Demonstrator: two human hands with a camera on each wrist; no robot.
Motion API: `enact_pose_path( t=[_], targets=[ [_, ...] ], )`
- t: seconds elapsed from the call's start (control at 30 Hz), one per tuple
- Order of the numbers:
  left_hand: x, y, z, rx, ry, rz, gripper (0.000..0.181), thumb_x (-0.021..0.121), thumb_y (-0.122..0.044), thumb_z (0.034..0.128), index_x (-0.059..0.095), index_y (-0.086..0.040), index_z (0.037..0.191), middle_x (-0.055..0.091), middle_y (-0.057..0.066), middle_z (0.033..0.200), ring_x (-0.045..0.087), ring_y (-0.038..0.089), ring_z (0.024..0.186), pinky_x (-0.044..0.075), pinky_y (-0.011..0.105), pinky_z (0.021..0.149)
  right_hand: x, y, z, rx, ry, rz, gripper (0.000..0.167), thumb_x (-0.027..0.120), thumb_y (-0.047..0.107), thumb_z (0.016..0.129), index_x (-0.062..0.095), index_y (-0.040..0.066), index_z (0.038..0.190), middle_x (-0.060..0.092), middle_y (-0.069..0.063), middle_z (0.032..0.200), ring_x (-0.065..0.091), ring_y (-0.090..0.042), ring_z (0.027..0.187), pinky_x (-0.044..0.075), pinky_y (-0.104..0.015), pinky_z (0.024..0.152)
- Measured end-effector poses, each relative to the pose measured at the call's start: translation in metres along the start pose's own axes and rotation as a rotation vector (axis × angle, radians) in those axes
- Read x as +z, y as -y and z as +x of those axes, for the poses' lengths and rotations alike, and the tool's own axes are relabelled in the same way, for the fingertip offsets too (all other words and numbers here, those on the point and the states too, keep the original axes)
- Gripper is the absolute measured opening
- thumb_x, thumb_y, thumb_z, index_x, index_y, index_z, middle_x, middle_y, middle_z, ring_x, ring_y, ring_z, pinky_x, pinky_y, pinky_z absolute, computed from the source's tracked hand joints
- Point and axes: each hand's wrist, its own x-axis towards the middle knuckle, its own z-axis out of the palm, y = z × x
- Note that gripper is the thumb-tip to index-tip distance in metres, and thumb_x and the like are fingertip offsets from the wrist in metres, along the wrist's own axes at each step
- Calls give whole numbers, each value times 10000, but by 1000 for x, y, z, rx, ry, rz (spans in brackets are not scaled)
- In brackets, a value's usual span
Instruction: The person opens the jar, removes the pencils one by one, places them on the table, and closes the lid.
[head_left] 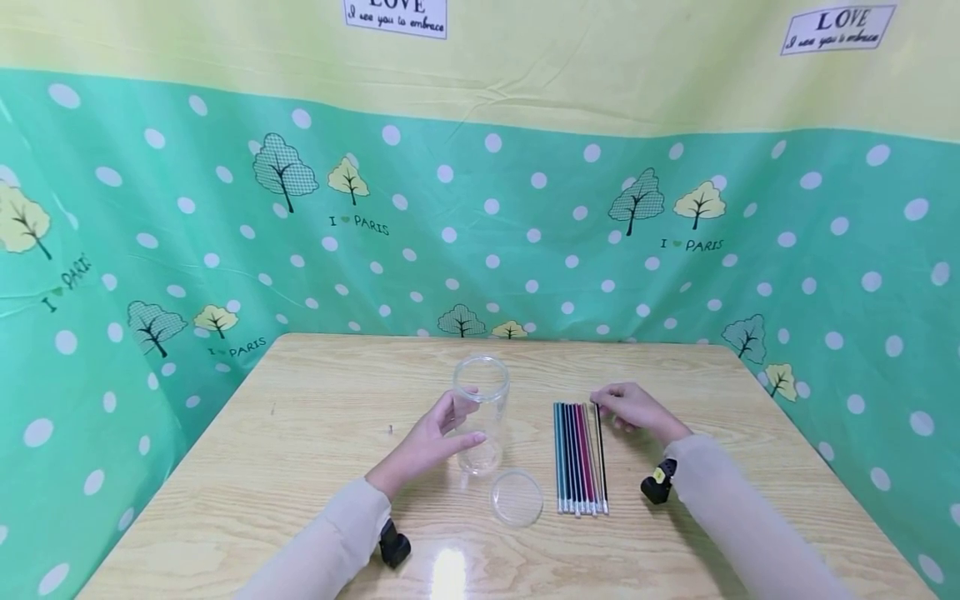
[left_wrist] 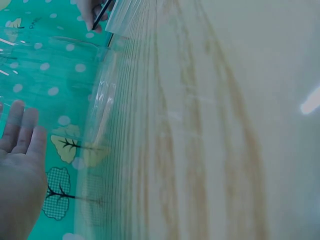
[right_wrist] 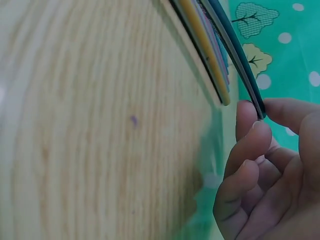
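A tall clear jar [head_left: 491, 425] stands upright near the table's middle. My left hand [head_left: 438, 433] is at its left side, fingers reaching behind it and thumb across the front; in the left wrist view the fingers [left_wrist: 22, 130] look nearly straight. To the right of the jar lies a row of pencils [head_left: 573, 458] in teal, black, red and other colours, white ends toward me. My right hand [head_left: 630, 408] pinches the far end of a black pencil [head_left: 602, 462] at the row's right side. The right wrist view shows that dark pencil [right_wrist: 237, 57] between thumb and fingertip.
A round clear lid [head_left: 516, 498] lies flat in front of the jar, left of the pencils. A tiny dark speck [head_left: 390, 429] is on the wooden table [head_left: 315, 400] to the left. A green and yellow printed curtain [head_left: 525, 208] hangs behind the table and along its sides.
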Motion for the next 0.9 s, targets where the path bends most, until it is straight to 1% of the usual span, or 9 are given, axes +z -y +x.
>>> enact_pose_path(
  t=[0.1,0.23,0.33,0.5,0.63,0.8,0.9],
  targets=[
    [0,0,0,-1,0,-1,565,749,-265,925,462,-216,1408,487,73,1455,400,220,1404,277,420,1193,2,-2,3,1,-2,-20,367,562,329,1032,656,-2,1160,616,-61,875,511,-148,619,428,-235,508],
    [0,1,1,0,-5,-1,561,750,-255,924,466,-201,1405,489,60,1449,404,217,1400,276,418,1194,4,-5,6,-6,-3,-41,376,577,320,1025,645,-10,1190,621,-65,869,515,-154,621,423,-237,498],
    [0,1,1,3,-5,1,571,750,-240,924,463,-176,1414,485,74,1451,407,225,1398,275,423,1194,6,-6,8,2,-13,-38,369,598,314,1014,646,-6,1191,626,-64,872,517,-151,612,409,-228,486],
    [0,0,0,6,3,2,548,747,-239,927,465,-188,1394,445,75,1493,403,235,1402,272,422,1195,8,-6,9,14,-27,-27,312,623,301,998,674,21,1124,630,-56,854,511,-139,579,389,-215,463],
    [-1,-1,-1,9,4,-5,538,745,-237,928,465,-192,1385,411,88,1525,385,231,1415,267,411,1197,9,-6,10,15,-22,-19,313,633,303,991,678,20,1119,631,-57,851,522,-136,573,399,-215,467],
    [0,-1,-1,3,1,-1,550,750,-248,924,466,-183,1390,418,54,1520,381,224,1418,269,397,1196,10,-5,10,24,-22,-4,327,642,312,988,669,13,1116,635,-65,862,546,-144,586,414,-223,481],
    [0,-1,-1,-10,-1,4,615,750,-260,923,438,-158,1443,456,63,1486,386,241,1417,272,408,1195,11,-6,10,39,-28,-3,332,643,323,987,655,14,1108,635,-68,857,560,-149,593,420,-226,491]
  ],
)
